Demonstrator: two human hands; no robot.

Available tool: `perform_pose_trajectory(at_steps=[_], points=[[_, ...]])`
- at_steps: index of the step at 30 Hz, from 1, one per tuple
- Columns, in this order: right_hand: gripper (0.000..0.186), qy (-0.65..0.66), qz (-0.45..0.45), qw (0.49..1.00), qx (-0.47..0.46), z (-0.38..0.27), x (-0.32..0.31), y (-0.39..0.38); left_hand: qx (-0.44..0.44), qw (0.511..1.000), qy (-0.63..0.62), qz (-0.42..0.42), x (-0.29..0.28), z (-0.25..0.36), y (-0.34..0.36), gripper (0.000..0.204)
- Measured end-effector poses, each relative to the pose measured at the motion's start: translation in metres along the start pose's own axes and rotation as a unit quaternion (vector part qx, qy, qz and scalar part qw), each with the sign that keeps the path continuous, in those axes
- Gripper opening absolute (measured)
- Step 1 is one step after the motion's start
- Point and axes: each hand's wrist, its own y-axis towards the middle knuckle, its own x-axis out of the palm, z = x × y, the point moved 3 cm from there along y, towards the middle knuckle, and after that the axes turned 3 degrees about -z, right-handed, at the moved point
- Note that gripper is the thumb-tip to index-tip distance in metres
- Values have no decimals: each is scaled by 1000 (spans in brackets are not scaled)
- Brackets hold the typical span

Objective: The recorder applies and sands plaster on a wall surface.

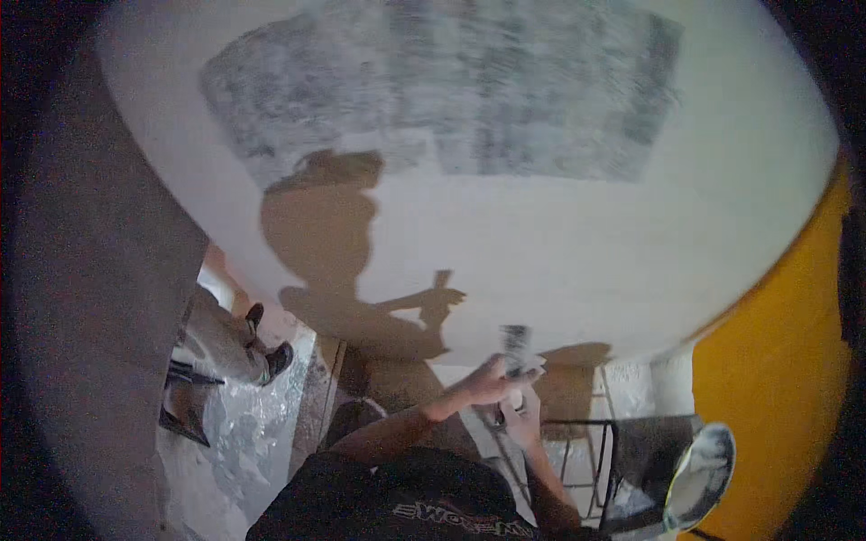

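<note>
In the head view we had both hands low at center, left hand [483, 383] and right hand [523, 417] with fingers closed around a small gray putty tool [516, 347] near the white wall [541, 234], apparently mid-skimming; next needs a steady press.

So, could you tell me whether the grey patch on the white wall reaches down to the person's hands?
No, the grey patch sits high on the wall, with bare white wall between it and both hands at the tool.
</note>
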Motion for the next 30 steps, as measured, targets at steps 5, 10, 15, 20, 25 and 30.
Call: perform_pose_trajectory(at_steps=[5, 10, 15, 20, 25, 30], points=[[23, -141, -202, 969, -38, -12, 23, 28, -142, 971, 132, 141, -96, 83, -49, 35], [25, -110, -208, 970, -58, -15, 126, 75, 134, 910, -14, 392, -283, 114, -117, 38], [33, -10, -169, 986, -4, 21, 189, 112, 59, 989, 5, 132, -258, 95, -104, 29], [26, -215, -125, 964, -99, -6, 191, 135, -140, 842, 19, 521, -373, 150, -95, 22], [28, 131, 81, 973, -173, -61, 189, 206, 205, 847, 316, 376, -380, 140, -81, 31], [28, -227, -120, 942, -216, -69, 215, 222, 394, 769, 494, 99, -302, 137, -26, 39]])
